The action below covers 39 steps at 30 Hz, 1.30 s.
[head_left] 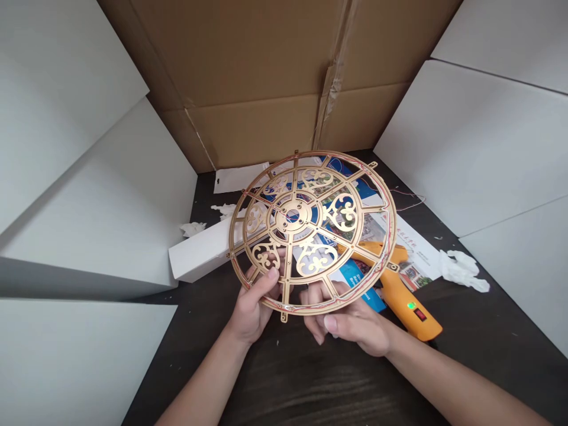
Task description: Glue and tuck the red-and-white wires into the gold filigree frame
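Left to right, clock taken from the hub of the disc. White tissue [193, 228] on the dark table [284, 384] at 9 o'clock; white box [199, 254] just in from it, long side running from 8 toward 2, inner end seen through the openwork. Left hand [252, 313] at 7 o'clock, closed on the rim: thumb flat on the near face, fingers behind, little gap. Gold disc [286, 222] held up in front of both palms, tilted, face toward the viewer; round, so no true long axis, though it looks wider from 9 to 3. It lies at 1 o'clock from the left fingers and 11 from the right. Thin reddish wire [392, 231] follows the rim. Right hand [370, 334] at 5 o'clock, below the rim, fingers half-curled, thumb near the edge; cannot tell whether it grips or only props. Left is nearer the hub, right nearer the lower right rim. Printed sheets [419, 251] beneath and beyond. Orange glue gun [410, 307] at 4 o'clock, handle running toward 5, front end partly behind the disc, green light showing. Second tissue [464, 271] at 3 to 4, well apart. Cardboard [248, 130] at 12, behind everything.
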Motion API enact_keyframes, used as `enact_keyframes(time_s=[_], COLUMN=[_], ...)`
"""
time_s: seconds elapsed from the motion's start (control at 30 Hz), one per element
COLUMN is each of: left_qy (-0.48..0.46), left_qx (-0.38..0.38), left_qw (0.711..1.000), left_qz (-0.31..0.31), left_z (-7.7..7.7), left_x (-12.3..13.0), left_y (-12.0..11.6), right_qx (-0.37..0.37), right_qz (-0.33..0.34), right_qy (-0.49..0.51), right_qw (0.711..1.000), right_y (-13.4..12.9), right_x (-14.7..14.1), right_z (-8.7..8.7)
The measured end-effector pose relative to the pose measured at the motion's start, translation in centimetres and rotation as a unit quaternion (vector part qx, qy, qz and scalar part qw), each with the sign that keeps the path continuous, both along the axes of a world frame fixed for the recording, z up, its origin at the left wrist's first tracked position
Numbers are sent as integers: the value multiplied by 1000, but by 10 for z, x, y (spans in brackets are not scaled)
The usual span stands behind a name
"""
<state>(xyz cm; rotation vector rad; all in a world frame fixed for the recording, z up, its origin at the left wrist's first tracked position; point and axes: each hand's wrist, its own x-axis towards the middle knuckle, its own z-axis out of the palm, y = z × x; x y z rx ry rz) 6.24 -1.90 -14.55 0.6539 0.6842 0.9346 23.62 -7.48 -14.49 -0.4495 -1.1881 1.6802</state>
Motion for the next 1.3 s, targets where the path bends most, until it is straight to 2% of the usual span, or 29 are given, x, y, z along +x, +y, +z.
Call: enact_keyframes(time_s=[0.23,0.57,0.93,1.17,1.3], left_qy=[-3,-2,6,12,4], left_qx=[-4,9,5,-18,-11], left_qw=[1000,1000,1000,1000,1000], left_qz=[-5,-4,0,-1,4], left_z=[0,-1,-1,1,1], left_x=[0,0,0,0,0], left_y=[0,-1,-2,-1,-1], right_qx=[-5,22,42,6,-5], right_qz=[9,19,14,21,1], right_qy=[11,-33,-28,-12,-10], right_qw=[1000,999,999,1000,1000], right_y=[-2,1,0,-3,-2], right_x=[0,2,1,1,2], right_z=[-3,2,1,2,1])
